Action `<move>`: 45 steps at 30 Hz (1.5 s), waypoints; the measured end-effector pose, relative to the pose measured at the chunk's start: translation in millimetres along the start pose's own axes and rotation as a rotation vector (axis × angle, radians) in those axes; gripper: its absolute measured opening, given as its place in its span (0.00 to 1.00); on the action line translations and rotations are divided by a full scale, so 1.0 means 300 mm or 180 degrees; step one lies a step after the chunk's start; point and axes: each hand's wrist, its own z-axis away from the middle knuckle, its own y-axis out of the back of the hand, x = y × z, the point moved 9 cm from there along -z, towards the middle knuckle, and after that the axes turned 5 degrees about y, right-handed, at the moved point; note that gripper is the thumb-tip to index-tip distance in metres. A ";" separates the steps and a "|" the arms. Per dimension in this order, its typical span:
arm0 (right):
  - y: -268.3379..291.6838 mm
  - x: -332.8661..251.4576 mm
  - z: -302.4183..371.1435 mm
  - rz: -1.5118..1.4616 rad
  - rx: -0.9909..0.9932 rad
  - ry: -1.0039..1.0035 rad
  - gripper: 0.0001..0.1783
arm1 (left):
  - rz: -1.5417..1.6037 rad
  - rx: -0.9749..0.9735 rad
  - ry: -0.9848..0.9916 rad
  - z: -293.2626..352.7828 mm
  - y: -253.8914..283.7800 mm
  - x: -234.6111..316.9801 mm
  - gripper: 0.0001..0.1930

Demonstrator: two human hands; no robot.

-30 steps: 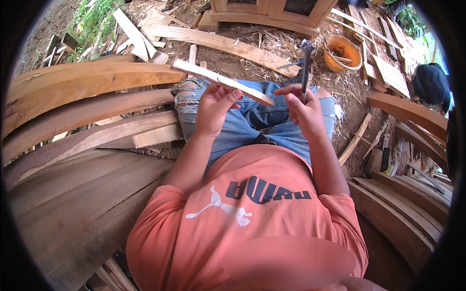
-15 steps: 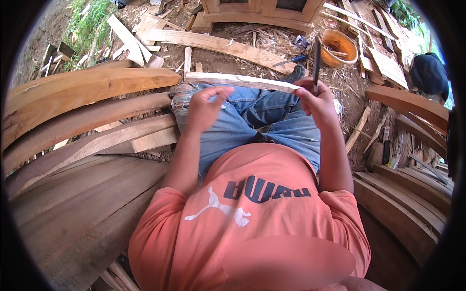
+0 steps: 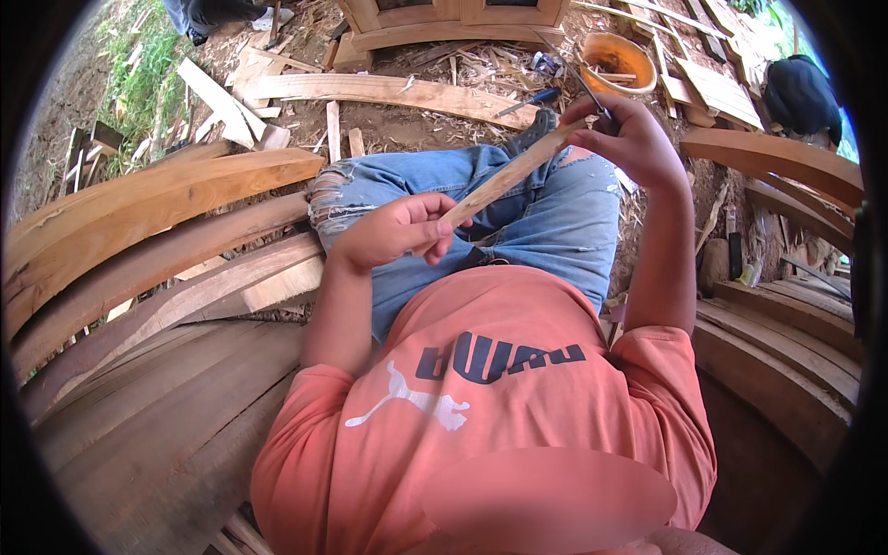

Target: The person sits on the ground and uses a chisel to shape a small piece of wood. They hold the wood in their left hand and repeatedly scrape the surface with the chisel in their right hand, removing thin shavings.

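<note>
Thumb and fingers of the left hand (image 3: pixel 400 231) pinch a wooden strip's (image 3: pixel 509 182) near end above jeans (image 3: pixel 566 227); the right hand (image 3: pixel 640 143) clamps its far end beside a dark tool (image 3: pixel 589 91), handle hidden. Beyond, a cropped cabinet (image 3: pixel 421 37).

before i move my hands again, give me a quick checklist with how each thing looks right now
1. Left hand gripping the wood strip: ok, thumb and fingers pinch its near end.
2. Right hand on the strip's far end: ok, thumb and fingers hold it.
3. Dark tool in the hand: ok, the right hand holds it along with the strip.
4. Tool's edge clear of fingers: cannot tell, too thin and blurred.
5. Strip clear of the jeans: cannot tell, it crosses above them in view but its height is unclear.
6. Ground free of loose tools: not ok, a blue-handled tool lies beyond the legs.
</note>
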 end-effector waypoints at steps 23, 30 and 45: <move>-0.299 -0.038 0.110 0.2290 0.1078 0.0480 0.28 | 0.0456 0.1364 -0.0479 -0.112 -0.071 -0.034 0.13; -0.285 -0.052 0.095 0.2521 0.0985 0.0650 0.32 | 0.0152 0.1506 -0.0576 -0.088 -0.082 -0.035 0.14; 0.478 0.253 0.147 0.1855 0.2551 -0.1809 0.36 | 0.0098 0.1314 -0.0482 0.023 -0.058 -0.046 0.14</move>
